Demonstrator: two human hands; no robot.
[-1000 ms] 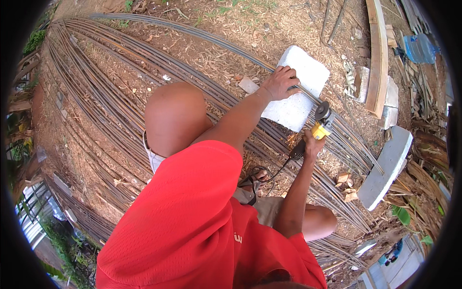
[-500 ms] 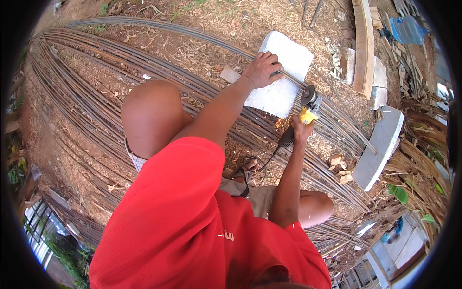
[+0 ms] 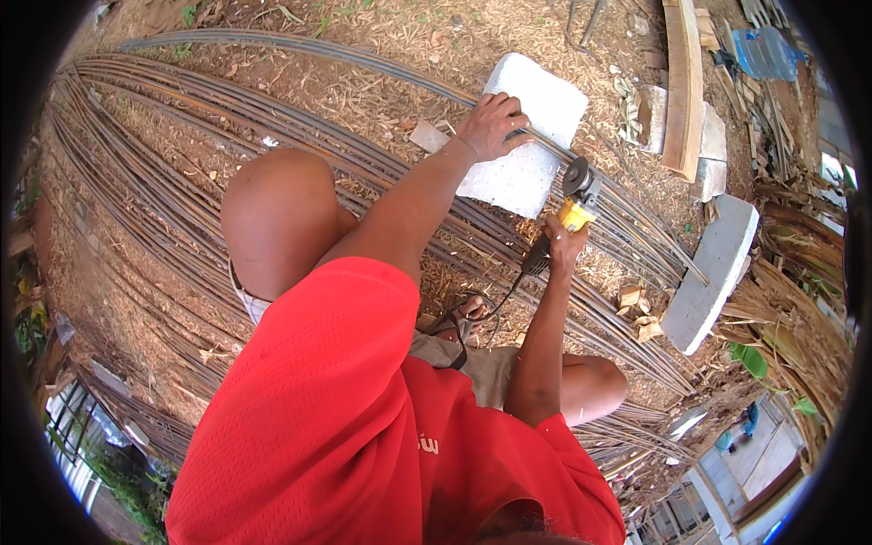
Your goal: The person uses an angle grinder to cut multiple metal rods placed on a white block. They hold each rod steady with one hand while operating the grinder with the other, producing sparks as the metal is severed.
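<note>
My left hand is closed over a small bundle of long steel rebar rods, where they cross a white block. In my right hand is a yellow and black angle grinder, gripped round its body. Its dark disc is at the held rods, just past the block's right edge; whether it touches them I cannot tell. A black cord trails from the grinder toward my foot.
Many more rebar rods lie fanned across the dry, leaf-strewn ground beneath me. At the right are a grey slab, a wooden plank, pale blocks and a blue plastic bottle. Dried leaves pile along the right side.
Orange sparks below the grinder are gone now. Both hands keep their grips, and the whole view has shifted slightly.
</note>
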